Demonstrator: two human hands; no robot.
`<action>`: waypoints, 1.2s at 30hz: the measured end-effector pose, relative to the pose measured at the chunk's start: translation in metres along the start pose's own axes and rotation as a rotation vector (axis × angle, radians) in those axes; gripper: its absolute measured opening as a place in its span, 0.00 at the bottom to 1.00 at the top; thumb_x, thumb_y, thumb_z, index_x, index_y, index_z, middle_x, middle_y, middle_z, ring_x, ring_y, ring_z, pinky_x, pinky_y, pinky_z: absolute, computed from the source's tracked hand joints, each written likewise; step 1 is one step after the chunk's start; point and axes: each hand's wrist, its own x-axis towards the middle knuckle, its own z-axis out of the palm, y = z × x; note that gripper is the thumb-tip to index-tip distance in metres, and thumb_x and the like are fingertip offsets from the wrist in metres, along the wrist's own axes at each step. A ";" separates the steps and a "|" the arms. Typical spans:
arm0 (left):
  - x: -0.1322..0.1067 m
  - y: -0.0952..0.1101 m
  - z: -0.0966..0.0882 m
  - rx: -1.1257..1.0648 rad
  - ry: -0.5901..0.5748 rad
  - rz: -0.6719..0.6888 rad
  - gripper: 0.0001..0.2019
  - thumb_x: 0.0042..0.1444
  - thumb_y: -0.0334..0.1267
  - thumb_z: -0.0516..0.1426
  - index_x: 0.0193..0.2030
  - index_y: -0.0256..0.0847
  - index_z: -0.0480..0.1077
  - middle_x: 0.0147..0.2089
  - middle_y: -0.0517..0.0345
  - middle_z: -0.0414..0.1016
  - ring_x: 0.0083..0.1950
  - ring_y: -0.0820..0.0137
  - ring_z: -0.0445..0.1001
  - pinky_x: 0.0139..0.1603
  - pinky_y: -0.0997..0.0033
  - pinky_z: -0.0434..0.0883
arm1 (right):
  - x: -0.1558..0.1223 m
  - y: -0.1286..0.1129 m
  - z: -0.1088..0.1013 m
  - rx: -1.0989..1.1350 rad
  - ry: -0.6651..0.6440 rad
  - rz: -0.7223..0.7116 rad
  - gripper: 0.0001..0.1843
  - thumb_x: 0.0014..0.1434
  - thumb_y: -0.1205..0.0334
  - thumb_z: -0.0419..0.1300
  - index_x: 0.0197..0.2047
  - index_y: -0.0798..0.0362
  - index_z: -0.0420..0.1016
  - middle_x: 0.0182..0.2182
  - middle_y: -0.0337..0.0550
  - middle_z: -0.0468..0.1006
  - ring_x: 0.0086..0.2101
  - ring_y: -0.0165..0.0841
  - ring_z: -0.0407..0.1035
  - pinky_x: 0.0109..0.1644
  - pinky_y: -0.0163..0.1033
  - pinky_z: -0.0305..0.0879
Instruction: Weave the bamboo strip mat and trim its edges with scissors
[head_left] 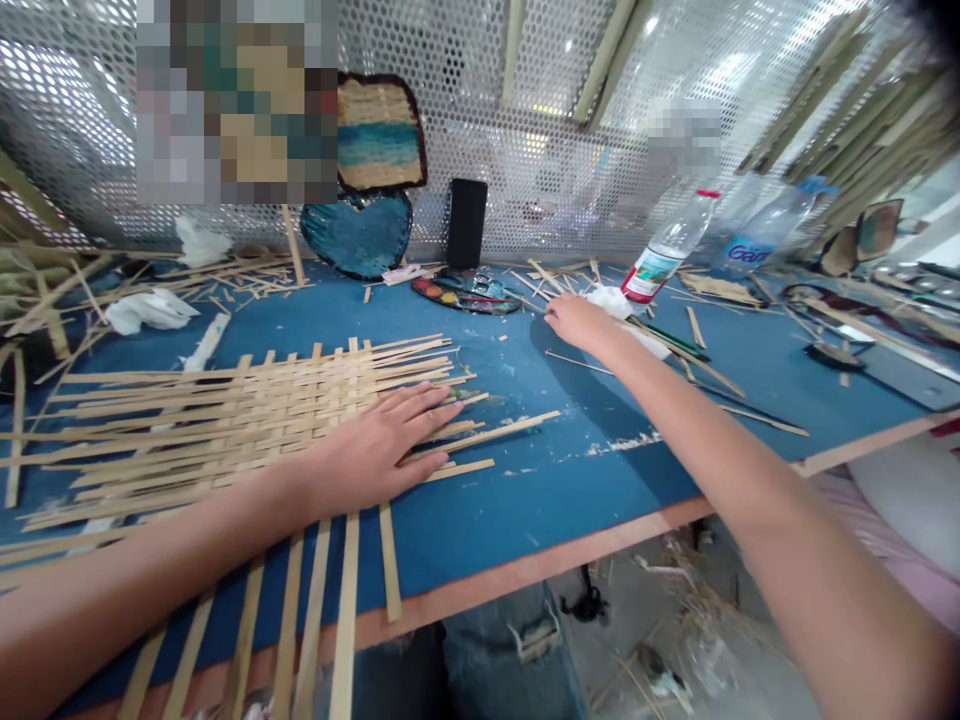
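Where the left hand [396,436] lies flat, gripping nothing, it hides some woven strips [289,402]; the right hand [579,322] is curled, its hold too indistinct to tell.

Bright, diffuse light enters through the silver perforated metal screen [480,140], with glare spots scattered across it; on the blue-topped counter [540,510], the bare right hand [581,322] and its forearm [705,440] cast a soft shadow. The woven mat of flat tan strips [289,400] is legible, whereas the long greenish-tan poles [810,105] at upper right are blurred. Wide-angle distortion stretches the forearm; pixelation masks two patches, and the upper right corner darkens.
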 end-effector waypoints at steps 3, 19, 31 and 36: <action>-0.002 0.001 -0.003 -0.026 0.021 0.021 0.32 0.73 0.56 0.44 0.76 0.41 0.59 0.79 0.48 0.56 0.79 0.55 0.52 0.79 0.50 0.50 | 0.007 -0.003 -0.003 -0.042 0.007 0.104 0.18 0.67 0.67 0.49 0.48 0.57 0.80 0.47 0.61 0.81 0.46 0.49 0.76 0.49 0.51 0.71; 0.000 -0.003 0.003 -0.001 0.065 0.039 0.26 0.74 0.46 0.44 0.70 0.39 0.68 0.75 0.48 0.64 0.77 0.60 0.59 0.78 0.56 0.54 | -0.027 -0.120 -0.060 0.189 0.190 -0.300 0.23 0.73 0.61 0.48 0.59 0.46 0.81 0.50 0.49 0.78 0.51 0.45 0.70 0.56 0.49 0.65; 0.004 -0.005 0.004 0.025 0.047 0.056 0.28 0.73 0.47 0.43 0.68 0.36 0.70 0.74 0.46 0.66 0.76 0.59 0.60 0.78 0.55 0.53 | -0.013 -0.068 -0.006 0.046 0.240 -0.069 0.26 0.72 0.65 0.45 0.58 0.49 0.82 0.49 0.56 0.74 0.51 0.51 0.65 0.55 0.55 0.66; 0.004 -0.004 0.001 0.027 0.033 0.043 0.28 0.73 0.49 0.43 0.69 0.38 0.70 0.74 0.49 0.66 0.76 0.60 0.60 0.78 0.56 0.53 | -0.010 -0.060 -0.002 0.052 0.180 -0.087 0.27 0.68 0.73 0.48 0.56 0.46 0.84 0.49 0.53 0.74 0.51 0.49 0.66 0.57 0.57 0.64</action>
